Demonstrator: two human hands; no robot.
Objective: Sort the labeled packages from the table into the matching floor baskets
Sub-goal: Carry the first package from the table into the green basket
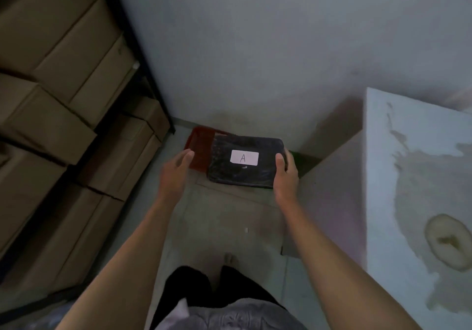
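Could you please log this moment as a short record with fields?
package: black package, white label reading A
right hand: right hand grips the package's right edge
left hand: left hand open, off the package
baskets: red basket behind the package's left side; green basket at its right
left side: stacked cardboard boxes
right side: stained white table

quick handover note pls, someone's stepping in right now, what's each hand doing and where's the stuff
Right hand: gripping the right edge of the black package, white label reading A facing up.
Left hand: open, off the package, beside its left edge.
Package is held in the air over the floor, in front of a red basket; a green basket peeks out behind the right hand. Basket labels are not visible.
Table is at the right; no other packages show on the visible part.
Left to do: drop package A into its matching basket, then check the table for more.
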